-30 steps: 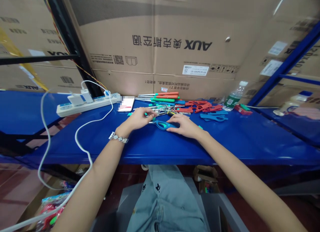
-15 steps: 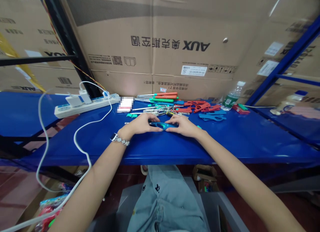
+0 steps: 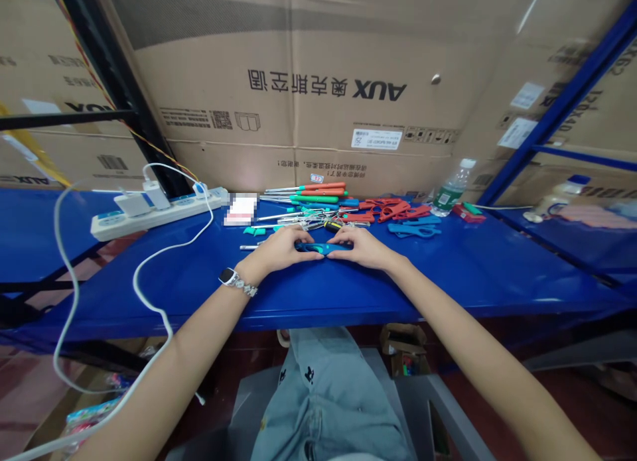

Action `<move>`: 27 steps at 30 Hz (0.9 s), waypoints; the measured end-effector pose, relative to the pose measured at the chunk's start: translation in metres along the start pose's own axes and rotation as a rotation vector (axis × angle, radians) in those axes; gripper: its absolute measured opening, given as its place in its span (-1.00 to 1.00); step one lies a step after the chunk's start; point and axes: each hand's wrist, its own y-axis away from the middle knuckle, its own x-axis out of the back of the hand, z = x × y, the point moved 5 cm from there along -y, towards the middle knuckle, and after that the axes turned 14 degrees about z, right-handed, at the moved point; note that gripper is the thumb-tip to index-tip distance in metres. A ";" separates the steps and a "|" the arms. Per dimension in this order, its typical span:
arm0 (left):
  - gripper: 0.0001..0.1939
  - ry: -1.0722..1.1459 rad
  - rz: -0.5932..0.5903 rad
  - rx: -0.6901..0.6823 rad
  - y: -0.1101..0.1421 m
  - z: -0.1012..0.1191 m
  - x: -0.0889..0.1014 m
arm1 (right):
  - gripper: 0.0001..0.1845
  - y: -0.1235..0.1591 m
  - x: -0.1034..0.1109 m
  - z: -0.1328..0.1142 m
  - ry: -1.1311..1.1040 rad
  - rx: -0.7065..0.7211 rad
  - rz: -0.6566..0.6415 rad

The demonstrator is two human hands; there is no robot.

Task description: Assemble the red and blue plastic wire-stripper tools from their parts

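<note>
A blue long-necked lighter [image 3: 326, 249] lies sideways between my two hands, just above the blue tabletop. It has a green part in its handle opening, and a metal tube comes out to the left beyond my fingers. My left hand [image 3: 283, 250] grips its left part with thumb and fingers. At the right end, my right hand [image 3: 365, 246] pinches the handle. Right behind the hands sits a pile of metal parts [image 3: 311, 219] with a yellow-and-black screwdriver [image 3: 332, 227]. Small green pieces [image 3: 255, 231] lie beyond my left hand.
Orange-handled lighters [image 3: 328, 186] and a green one [image 3: 318, 199] lie at the back. Red handle shells [image 3: 398, 209] and blue shells [image 3: 415, 227] are to the right, near a water bottle [image 3: 450, 192]. A power strip [image 3: 164, 212] with a white cable [image 3: 149, 285] occupies the left.
The lighter has turned slightly in my hands, so its green opening shows narrower. Both hands keep their hold. The whole view has shifted a little.
</note>
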 end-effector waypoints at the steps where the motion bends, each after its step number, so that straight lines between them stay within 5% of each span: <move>1: -0.57 -0.007 0.000 0.002 0.000 0.000 0.000 | -0.70 0.001 0.001 0.001 -0.003 -0.002 0.004; 27: -0.56 0.004 -0.015 0.037 0.000 -0.005 -0.011 | -0.73 0.001 0.002 0.005 0.027 -0.074 -0.035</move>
